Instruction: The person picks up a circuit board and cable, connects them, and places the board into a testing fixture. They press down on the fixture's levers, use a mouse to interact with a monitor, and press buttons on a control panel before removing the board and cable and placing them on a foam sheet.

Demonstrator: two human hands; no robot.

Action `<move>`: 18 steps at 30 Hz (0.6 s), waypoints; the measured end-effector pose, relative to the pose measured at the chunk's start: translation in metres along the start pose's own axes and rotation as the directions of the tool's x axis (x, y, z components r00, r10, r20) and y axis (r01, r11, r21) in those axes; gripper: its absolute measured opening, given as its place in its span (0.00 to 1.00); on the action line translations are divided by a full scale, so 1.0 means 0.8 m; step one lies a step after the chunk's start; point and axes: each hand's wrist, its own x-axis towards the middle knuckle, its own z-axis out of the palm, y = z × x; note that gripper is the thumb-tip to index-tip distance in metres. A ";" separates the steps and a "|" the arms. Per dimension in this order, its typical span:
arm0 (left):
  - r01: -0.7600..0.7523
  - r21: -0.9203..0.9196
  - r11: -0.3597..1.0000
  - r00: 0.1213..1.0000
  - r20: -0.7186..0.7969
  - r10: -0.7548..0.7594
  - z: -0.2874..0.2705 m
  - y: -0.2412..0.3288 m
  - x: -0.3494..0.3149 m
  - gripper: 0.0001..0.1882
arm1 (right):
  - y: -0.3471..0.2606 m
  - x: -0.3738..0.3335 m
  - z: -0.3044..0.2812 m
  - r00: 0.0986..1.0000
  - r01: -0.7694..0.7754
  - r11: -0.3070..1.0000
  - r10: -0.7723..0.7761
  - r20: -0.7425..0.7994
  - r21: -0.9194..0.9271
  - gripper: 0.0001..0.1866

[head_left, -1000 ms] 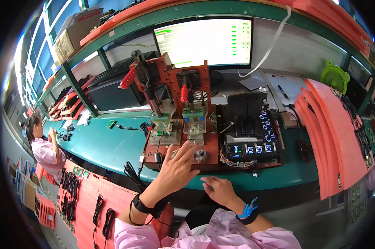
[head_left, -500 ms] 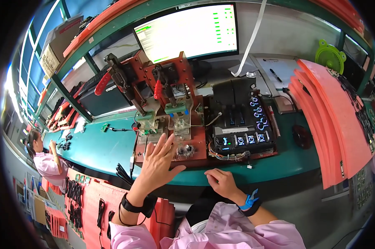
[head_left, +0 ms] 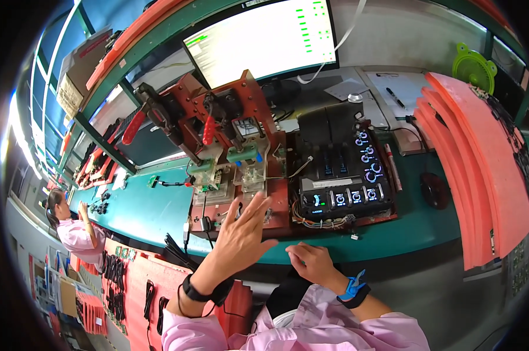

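Note:
My left hand (head_left: 241,240) hovers with fingers stretched out before the front edge of a red test fixture (head_left: 279,213), holding nothing. Two toggle clamps with red handles (head_left: 209,130) stand on that fixture, their posts reaching down to clear blocks and green circuit boards (head_left: 242,153). My right hand (head_left: 312,261) is at the bench's front edge with its fingers curled in, and nothing shows in them. Behind it sits a black control box (head_left: 340,193) with lit ring-shaped knobs. A black plug (head_left: 206,224) lies by the fixture's front left, beside my left hand.
A lit monitor (head_left: 261,44) stands at the back. To the right are a dark mouse (head_left: 434,190), stacked pink foam sheets (head_left: 469,169) and a pen (head_left: 395,98) on paper. Black cables (head_left: 113,281) lie on pink foam at lower left. A co-worker (head_left: 74,228) sits far left.
My left hand has moved right relative to the fixture, its fingers still spread, and the black plug it hid now shows. The view has shifted slightly. My right hand stays curled near the bench edge.

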 end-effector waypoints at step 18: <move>0.043 -0.075 0.996 0.985 -0.161 -0.054 0.006 -0.051 -0.001 0.18 | 0.002 0.000 0.006 0.999 0.052 0.991 -0.051 0.009 -0.125 0.04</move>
